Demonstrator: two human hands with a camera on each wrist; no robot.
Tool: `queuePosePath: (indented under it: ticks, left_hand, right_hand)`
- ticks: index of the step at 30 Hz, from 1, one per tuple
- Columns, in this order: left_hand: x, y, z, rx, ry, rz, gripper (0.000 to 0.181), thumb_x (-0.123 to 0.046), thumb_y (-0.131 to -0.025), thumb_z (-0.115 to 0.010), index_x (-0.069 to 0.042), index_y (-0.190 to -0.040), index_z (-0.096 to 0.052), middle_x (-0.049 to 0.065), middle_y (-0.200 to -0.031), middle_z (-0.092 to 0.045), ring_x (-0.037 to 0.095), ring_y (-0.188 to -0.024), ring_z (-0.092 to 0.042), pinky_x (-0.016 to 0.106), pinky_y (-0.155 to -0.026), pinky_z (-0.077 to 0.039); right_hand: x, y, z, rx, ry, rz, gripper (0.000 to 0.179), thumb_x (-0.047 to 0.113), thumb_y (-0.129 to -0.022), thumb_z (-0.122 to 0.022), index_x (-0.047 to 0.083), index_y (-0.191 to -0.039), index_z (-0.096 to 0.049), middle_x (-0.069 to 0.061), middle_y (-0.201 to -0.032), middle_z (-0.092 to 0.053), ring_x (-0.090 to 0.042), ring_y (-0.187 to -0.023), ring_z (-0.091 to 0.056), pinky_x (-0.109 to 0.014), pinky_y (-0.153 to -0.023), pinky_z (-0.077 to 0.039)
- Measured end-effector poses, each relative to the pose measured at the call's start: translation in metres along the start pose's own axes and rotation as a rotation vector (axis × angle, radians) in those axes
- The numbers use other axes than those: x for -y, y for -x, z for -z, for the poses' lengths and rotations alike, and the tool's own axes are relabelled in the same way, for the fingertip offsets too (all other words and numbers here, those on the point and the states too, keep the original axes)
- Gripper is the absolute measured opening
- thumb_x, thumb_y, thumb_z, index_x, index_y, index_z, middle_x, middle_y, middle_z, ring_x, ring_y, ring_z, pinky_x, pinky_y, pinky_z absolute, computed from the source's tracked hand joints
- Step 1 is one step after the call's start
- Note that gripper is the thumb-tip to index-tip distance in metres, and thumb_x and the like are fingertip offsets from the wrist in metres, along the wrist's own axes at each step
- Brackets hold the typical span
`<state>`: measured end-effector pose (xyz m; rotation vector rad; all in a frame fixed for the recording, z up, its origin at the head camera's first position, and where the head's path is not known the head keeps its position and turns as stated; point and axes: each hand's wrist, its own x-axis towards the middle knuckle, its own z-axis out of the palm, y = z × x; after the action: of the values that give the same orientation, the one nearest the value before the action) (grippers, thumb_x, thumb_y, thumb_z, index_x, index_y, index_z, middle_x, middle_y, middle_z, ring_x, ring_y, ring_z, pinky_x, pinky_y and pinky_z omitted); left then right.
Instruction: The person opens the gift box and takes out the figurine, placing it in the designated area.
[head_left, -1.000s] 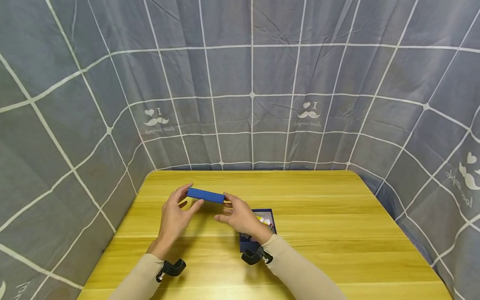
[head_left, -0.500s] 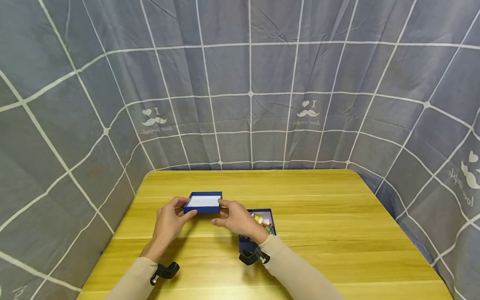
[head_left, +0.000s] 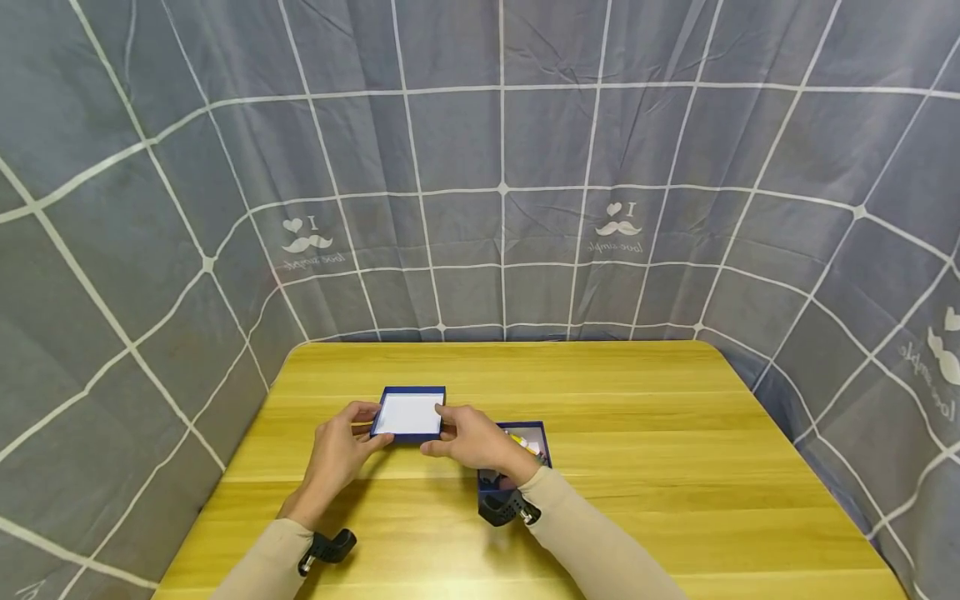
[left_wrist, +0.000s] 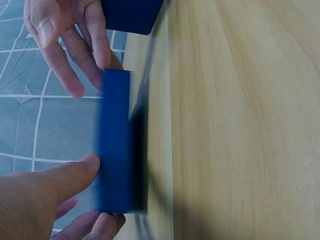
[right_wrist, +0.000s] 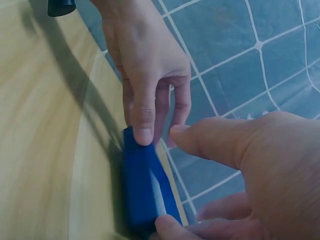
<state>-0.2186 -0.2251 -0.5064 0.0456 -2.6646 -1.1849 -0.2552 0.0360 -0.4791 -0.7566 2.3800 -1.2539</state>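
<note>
While gripping a shallow blue box (head_left: 408,415) by its left end in the left hand (head_left: 333,454), with the thumb on the near corner and the fingers round the side, touching its right end with the fingertips of the right hand (head_left: 476,442), otherwise loose and relaxed, with the thumb clear of the edge. Showing the white inside upward, left of the middle of a wooden tabletop (head_left: 652,458), and leaving unclear whether resting on the wood or lifted just off it. Partly covering with the right wrist, just to the right, a lidless 2nd blue box (head_left: 536,432), and revealing inside it small colourful pieces (head_left: 523,442), some yellow and white, too hidden to identify. Wearing 2 beige sleeves (head_left: 592,533), with a black camera mount (head_left: 327,547) at each wrist. Working before a grey curtain (head_left: 551,142) with a white grid and moustache-and-heart prints, hanging beyond the far edge and along both sides.
</note>
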Motion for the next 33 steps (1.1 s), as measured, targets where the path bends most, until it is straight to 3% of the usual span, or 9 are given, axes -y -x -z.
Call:
queuePosePath:
  ticks: [6,13,22,33]
  left_hand:
    - [-0.002,0.000,-0.002,0.023,0.001,0.019,0.056,-0.005,-0.097,-0.095,0.005,-0.147,-0.071,0.035,-0.142,-0.077,0.050,-0.122,-0.083,0.055,-0.103,-0.070]
    - [-0.003,0.004,-0.002,0.015,-0.041,-0.012,0.057,-0.006,-0.098,-0.095,0.005,-0.148,-0.071,0.035,-0.149,-0.073,0.054,-0.128,-0.080,0.060,-0.105,-0.069]
    - [-0.003,0.010,-0.004,-0.003,-0.139,-0.023,0.055,-0.015,-0.099,-0.096,0.001,-0.147,-0.074,0.036,-0.152,-0.068,0.054,-0.131,-0.076,0.069,-0.113,-0.062]
    - [-0.018,0.013,-0.011,-0.040,-0.131,-0.070,0.057,-0.014,-0.098,-0.096,0.000,-0.149,-0.075,0.035,-0.154,-0.065,0.053,-0.136,-0.071,0.070,-0.113,-0.061]
  right_hand:
    - [-0.001,-0.001,0.002,-0.015,0.029,0.000,0.079,0.038,-0.113,-0.079,-0.004,-0.173,-0.050,-0.029,-0.160,-0.070,-0.039,-0.141,-0.075,-0.052,-0.112,-0.064]
    - [0.000,0.004,0.004,-0.016,-0.030,0.002,0.072,0.037,-0.117,-0.074,-0.001,-0.174,-0.050,-0.024,-0.176,-0.057,-0.044,-0.155,-0.066,-0.058,-0.125,-0.059]
    - [-0.001,0.014,0.005,-0.001,-0.011,0.039,0.067,0.038,-0.118,-0.071,0.005,-0.174,-0.053,-0.019,-0.182,-0.051,-0.044,-0.155,-0.067,-0.057,-0.126,-0.059]
    - [-0.003,0.030,0.022,0.006,-0.009,0.075,0.061,0.035,-0.120,-0.069,0.011,-0.174,-0.055,-0.022,-0.183,-0.043,-0.045,-0.153,-0.067,-0.052,-0.121,-0.063]
